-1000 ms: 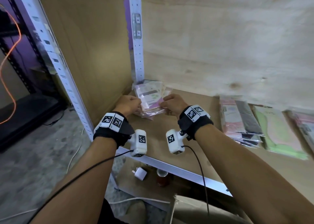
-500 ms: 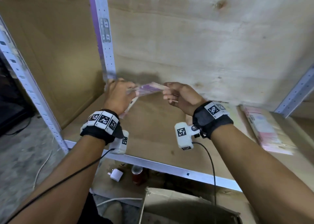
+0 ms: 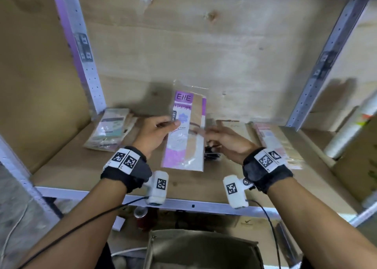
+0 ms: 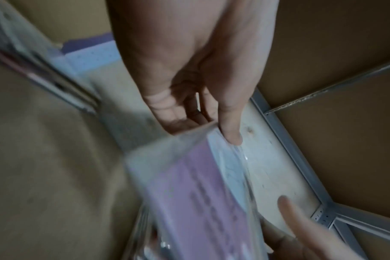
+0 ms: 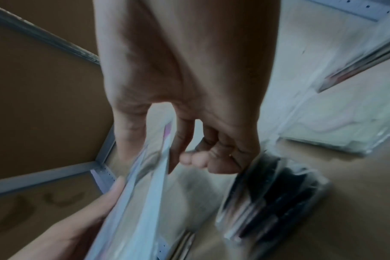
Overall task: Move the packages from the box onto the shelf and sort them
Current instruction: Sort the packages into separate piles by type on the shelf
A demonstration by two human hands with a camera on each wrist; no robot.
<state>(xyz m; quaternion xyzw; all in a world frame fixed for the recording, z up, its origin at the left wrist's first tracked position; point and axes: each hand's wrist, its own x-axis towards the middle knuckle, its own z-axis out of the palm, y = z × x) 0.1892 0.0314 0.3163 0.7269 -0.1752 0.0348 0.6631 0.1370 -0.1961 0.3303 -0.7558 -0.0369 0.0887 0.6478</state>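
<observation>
Plywood backs a metal-framed shelf, its wooden board carrying sorted piles. Above the board, the left hand pinches a purple-and-white package by its left edge, thumb on the front, holding it upright. The right hand is at the package's right edge; the right wrist view shows its thumb and forefinger closed on that edge, the other fingers curled. A pile of pale packages lies in the left back corner, a pink pile to the right, dark packages just beside the right hand. A cardboard box sits below.
</observation>
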